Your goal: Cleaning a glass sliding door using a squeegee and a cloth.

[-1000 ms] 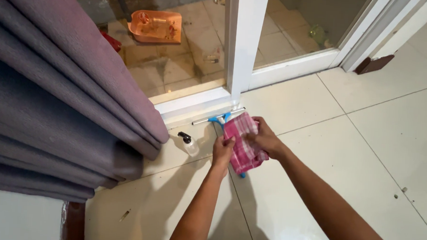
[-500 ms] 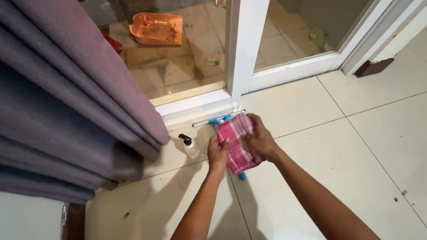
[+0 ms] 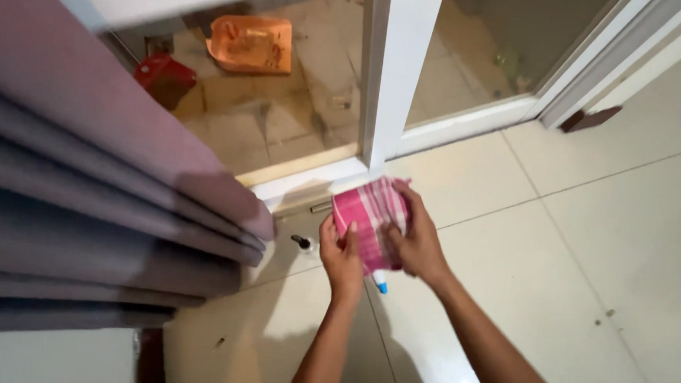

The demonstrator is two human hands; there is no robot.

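Observation:
A pink and white checked cloth [image 3: 368,218] is held up between both hands over the tiled floor. My left hand [image 3: 339,258] pinches its left edge and my right hand [image 3: 415,244] grips its right side. Under the cloth lies a blue-handled squeegee; only its handle tip [image 3: 381,284] and a bit of the metal blade [image 3: 321,207] show. A small clear spray bottle with a black top [image 3: 301,243] lies on the floor just left of my left hand.
A thick purple-grey curtain [image 3: 88,196] hangs at the left. A white-framed glass door [image 3: 395,71] stands ahead; beyond the glass are an orange tray [image 3: 249,43] and a red object [image 3: 162,77]. A brown doorstop [image 3: 589,118] sits at the right.
Both hands have lifted the cloth and spread it a little, so it now hides most of the squeegee. The view has shifted closer to the door.

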